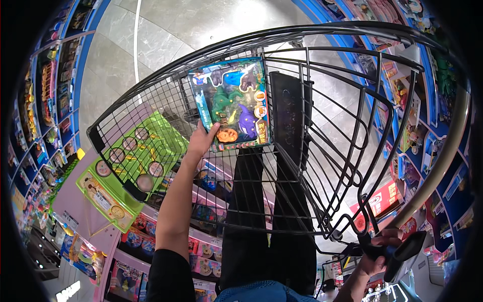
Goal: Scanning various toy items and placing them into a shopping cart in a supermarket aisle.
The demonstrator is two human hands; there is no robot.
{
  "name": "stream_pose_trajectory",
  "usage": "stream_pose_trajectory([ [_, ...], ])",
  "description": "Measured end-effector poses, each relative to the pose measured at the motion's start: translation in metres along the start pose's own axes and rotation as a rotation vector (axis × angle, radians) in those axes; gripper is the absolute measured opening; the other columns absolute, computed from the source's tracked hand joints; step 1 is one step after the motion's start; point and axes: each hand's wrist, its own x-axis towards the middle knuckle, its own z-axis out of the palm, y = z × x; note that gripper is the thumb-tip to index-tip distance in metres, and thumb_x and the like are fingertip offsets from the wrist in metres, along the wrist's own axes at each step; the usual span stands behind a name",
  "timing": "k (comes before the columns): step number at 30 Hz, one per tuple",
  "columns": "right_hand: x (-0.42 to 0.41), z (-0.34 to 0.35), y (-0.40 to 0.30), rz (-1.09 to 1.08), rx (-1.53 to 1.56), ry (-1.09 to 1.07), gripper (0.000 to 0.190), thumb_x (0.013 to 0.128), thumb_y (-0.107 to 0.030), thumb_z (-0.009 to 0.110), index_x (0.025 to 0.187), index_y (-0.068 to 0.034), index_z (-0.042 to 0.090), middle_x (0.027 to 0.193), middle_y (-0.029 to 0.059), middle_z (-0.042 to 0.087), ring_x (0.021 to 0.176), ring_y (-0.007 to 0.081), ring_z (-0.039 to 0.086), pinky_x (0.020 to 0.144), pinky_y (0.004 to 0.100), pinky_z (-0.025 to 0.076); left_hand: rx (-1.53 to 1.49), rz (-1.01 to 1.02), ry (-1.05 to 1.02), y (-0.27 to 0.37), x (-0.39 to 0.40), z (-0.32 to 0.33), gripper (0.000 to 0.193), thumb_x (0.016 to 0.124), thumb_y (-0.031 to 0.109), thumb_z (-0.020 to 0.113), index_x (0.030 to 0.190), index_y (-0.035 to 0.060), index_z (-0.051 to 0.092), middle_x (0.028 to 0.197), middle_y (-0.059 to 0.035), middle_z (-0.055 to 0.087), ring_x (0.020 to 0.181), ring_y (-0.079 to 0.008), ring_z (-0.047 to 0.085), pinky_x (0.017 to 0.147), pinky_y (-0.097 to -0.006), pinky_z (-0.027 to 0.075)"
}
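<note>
My left hand [203,139] grips the lower left corner of a boxed toy set [230,105], thumb over its front. Through its clear window show plastic dinosaur figures in green, purple and orange, plus small accessories; printed writing runs along its edges. The box is within the outline of a black wire shopping cart [226,222]; whether it rests on the cart's bottom I cannot tell. At the lower right, my right hand [377,253] is closed around a black end part of the cart's handle [453,151]. The cart's wires partly cover my legs.
A black folding panel [288,117] stands inside the cart. Left of it, a green display tray [109,196] with several round containers sits on a pink shelf [68,192]. Blue shelving [426,94] full of toys lines the right side, with more shelving [49,94] far left.
</note>
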Motion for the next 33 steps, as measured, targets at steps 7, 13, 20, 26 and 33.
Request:
stream_pose_trajectory([
  [7, 0.0, -0.005, 0.006, -0.049, 0.003, -0.049, 0.045, 0.086, -0.048, 0.059, 0.084, -0.004, 0.052, 0.072, 0.0065, 0.055, 0.09, 0.024, 0.049, 0.086, 0.0405, 0.038, 0.01, 0.003, -0.036, 0.009, -0.003, -0.004, 0.093, 0.089, 0.07, 0.054, 0.138, -0.0076, 0.041, 0.104, -0.0351, 0.066, 0.103, -0.0497, 0.063, 0.09, -0.0516, 0.05],
  [13, 0.005, -0.003, 0.002, -0.035, -0.096, 0.028, 0.057, 0.086, -0.065, 0.06, 0.077, -0.008, 0.057, 0.066, 0.0021, 0.058, 0.082, 0.0218, 0.055, 0.076, 0.0353, 0.043, 0.044, 0.022, -0.03, 0.007, 0.002, 0.0, 0.092, 0.091, 0.069, 0.054, 0.134, -0.0108, 0.039, 0.1, -0.0362, 0.065, 0.099, -0.0506, 0.063, 0.087, -0.053, 0.05],
  [20, 0.002, -0.01, 0.012, -0.088, -0.065, -0.028, 0.047, 0.086, -0.049, 0.058, 0.082, -0.002, 0.055, 0.074, 0.0093, 0.058, 0.09, 0.026, 0.052, 0.086, 0.042, 0.039, 0.032, 0.068, 0.062, 0.006, -0.005, 0.013, 0.087, 0.091, 0.069, 0.054, 0.122, -0.0116, 0.043, 0.087, -0.0345, 0.065, 0.088, -0.051, 0.064, 0.077, -0.0556, 0.052],
  [26, 0.005, -0.017, 0.02, -0.059, -0.111, -0.037, 0.048, 0.087, -0.05, 0.054, 0.081, -0.002, 0.056, 0.074, 0.0088, 0.057, 0.088, 0.0259, 0.053, 0.09, 0.0438, 0.038, -0.019, 0.032, 0.05, 0.008, -0.008, 0.016, 0.085, 0.091, 0.068, 0.053, 0.12, -0.0109, 0.043, 0.087, -0.0338, 0.066, 0.088, -0.0496, 0.065, 0.077, -0.0548, 0.052],
  [33, 0.008, -0.013, 0.021, -0.149, -0.075, -0.029, 0.041, 0.087, -0.042, 0.052, 0.083, -0.001, 0.055, 0.074, 0.0079, 0.056, 0.091, 0.0262, 0.054, 0.092, 0.0464, 0.04, -0.103, -0.019, -0.008, 0.021, -0.015, 0.01, 0.085, 0.091, 0.069, 0.054, 0.118, -0.011, 0.041, 0.087, -0.0332, 0.066, 0.092, -0.048, 0.066, 0.078, -0.0526, 0.053],
])
